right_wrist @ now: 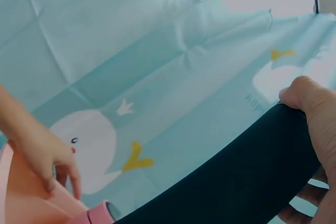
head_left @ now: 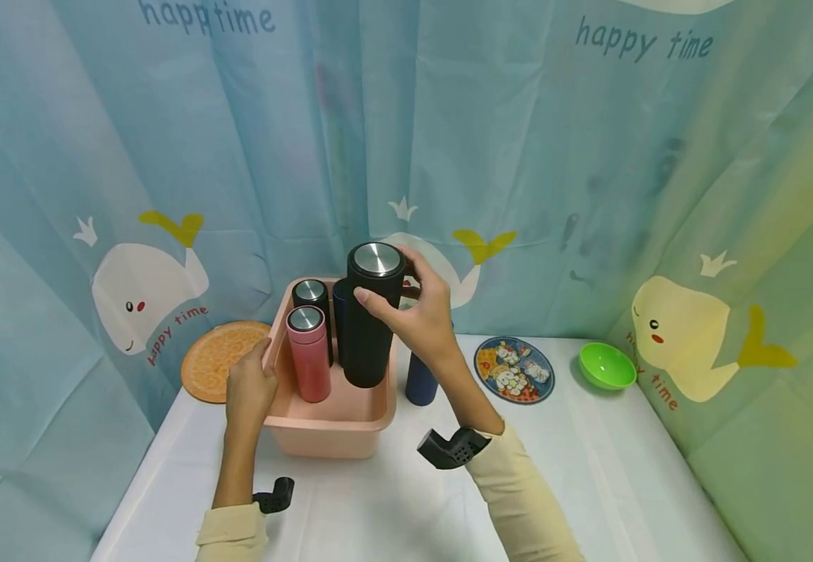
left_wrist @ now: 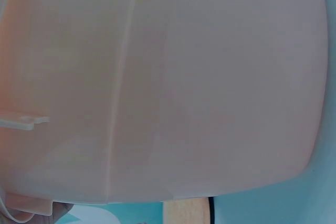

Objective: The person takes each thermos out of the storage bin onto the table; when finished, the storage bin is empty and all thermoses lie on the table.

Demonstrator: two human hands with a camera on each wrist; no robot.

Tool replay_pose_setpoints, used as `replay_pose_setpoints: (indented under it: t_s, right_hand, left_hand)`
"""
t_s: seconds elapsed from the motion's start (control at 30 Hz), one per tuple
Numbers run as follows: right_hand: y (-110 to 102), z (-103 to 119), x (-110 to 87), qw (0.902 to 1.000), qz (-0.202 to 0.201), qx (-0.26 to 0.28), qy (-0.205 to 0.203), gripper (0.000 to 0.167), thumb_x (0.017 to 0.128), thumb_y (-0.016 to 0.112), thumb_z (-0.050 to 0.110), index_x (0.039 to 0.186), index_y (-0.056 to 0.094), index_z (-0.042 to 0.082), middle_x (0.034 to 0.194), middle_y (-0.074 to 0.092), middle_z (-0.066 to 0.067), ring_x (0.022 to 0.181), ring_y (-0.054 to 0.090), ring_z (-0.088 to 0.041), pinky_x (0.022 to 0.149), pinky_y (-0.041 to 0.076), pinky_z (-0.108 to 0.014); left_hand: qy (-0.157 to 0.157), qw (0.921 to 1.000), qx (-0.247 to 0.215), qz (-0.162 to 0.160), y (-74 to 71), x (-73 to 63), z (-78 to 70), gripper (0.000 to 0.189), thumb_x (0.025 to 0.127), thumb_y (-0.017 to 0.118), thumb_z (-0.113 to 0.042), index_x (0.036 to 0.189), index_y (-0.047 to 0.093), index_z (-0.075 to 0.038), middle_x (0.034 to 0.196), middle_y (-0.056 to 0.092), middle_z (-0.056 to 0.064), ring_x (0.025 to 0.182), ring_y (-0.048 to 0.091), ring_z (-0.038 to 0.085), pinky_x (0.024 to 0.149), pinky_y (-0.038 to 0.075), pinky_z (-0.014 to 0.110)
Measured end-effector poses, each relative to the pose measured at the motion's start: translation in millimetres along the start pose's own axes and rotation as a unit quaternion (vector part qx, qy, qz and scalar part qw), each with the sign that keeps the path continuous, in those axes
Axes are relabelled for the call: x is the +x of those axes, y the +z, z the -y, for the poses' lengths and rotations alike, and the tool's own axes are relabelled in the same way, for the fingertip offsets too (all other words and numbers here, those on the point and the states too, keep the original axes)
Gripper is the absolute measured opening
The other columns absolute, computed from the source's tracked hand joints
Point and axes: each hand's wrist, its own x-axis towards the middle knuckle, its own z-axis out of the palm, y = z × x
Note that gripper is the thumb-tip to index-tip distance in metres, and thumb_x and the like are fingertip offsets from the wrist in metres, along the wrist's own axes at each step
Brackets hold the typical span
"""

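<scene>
My right hand [head_left: 420, 308] grips a large black thermos [head_left: 369, 336] with a silver-topped lid near its upper end, thumb in front and fingers behind. The thermos overlaps the right part of a pink plastic bin [head_left: 329, 449]. With my left hand [head_left: 247, 386] I hold the bin's left rim; the bin's wall [left_wrist: 220, 87] fills most of the left wrist view. Inside the bin stand a pink thermos [head_left: 311, 363], a black thermos [head_left: 311, 292] behind it, and a dark blue bottle [head_left: 339, 312] partly hidden by the large thermos.
Just right of the bin stands a dark blue bottle [head_left: 421, 382], partly behind my right forearm. Farther right lie a round cartoon-printed mat [head_left: 515, 370] and a green bowl [head_left: 607, 367]. An orange round mat [head_left: 212, 363] lies left of the bin. A printed curtain [head_left: 476, 156] hangs behind the white table [head_left: 624, 468].
</scene>
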Motion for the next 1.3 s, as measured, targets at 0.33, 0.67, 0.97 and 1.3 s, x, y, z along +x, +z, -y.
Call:
replay_pose_setpoints:
  t_s: [0.33, 0.67, 0.97, 1.3]
  right_hand:
    - [-26, 16, -11.3, 1.0000, 0.004, -0.003, -0.008, 0.060, 0.076, 0.078, 0.021, 0.131, 0.057, 0.010, 0.117, 0.065, -0.007, 0.104, 0.061, -0.015, 0.076, 0.054, -0.029]
    - [-54, 14, -28.6, 0.9999, -0.004, -0.016, 0.002, 0.061, 0.073, 0.080, 0.010, 0.130, 0.058, 0.008, 0.117, 0.066, -0.008, 0.105, 0.060, -0.013, 0.081, 0.053, -0.024]
    - [-76, 3, -49.3, 0.9992, -0.027, -0.024, 0.016, 0.059, 0.071, 0.079, 0.001, 0.127, 0.060, 0.006, 0.111, 0.067, 0.000, 0.100, 0.062, -0.010, 0.079, 0.053, -0.020]
    - [-100, -17, -66.8, 0.9957, -0.060, -0.036, 0.062, 0.058, 0.072, 0.079, -0.001, 0.127, 0.060, 0.005, 0.107, 0.066, 0.012, 0.100, 0.061, -0.008, 0.079, 0.050, -0.017]
  left_hand:
    - [0.004, 1.0000, -0.002, -0.002, 0.2, 0.0, -0.5, 0.050, 0.084, 0.050, 0.005, 0.133, 0.056, 0.000, 0.127, 0.060, 0.029, 0.108, 0.061, 0.051, 0.085, 0.048, 0.061]
    - [0.004, 1.0000, 0.002, 0.001, 0.5, -0.1, 0.6, 0.048, 0.086, 0.050, 0.005, 0.133, 0.056, 0.000, 0.127, 0.061, 0.029, 0.109, 0.061, 0.050, 0.087, 0.049, 0.060]
    - [0.004, 0.9999, 0.004, 0.010, 0.3, -1.6, 0.2, 0.050, 0.085, 0.049, 0.005, 0.135, 0.055, 0.001, 0.127, 0.060, 0.029, 0.109, 0.061, 0.050, 0.086, 0.049, 0.060]
    - [0.006, 0.9999, 0.010, 0.005, 1.1, -0.8, 0.1, 0.050, 0.085, 0.049, 0.005, 0.134, 0.056, 0.000, 0.126, 0.061, 0.028, 0.107, 0.062, 0.049, 0.084, 0.050, 0.059]
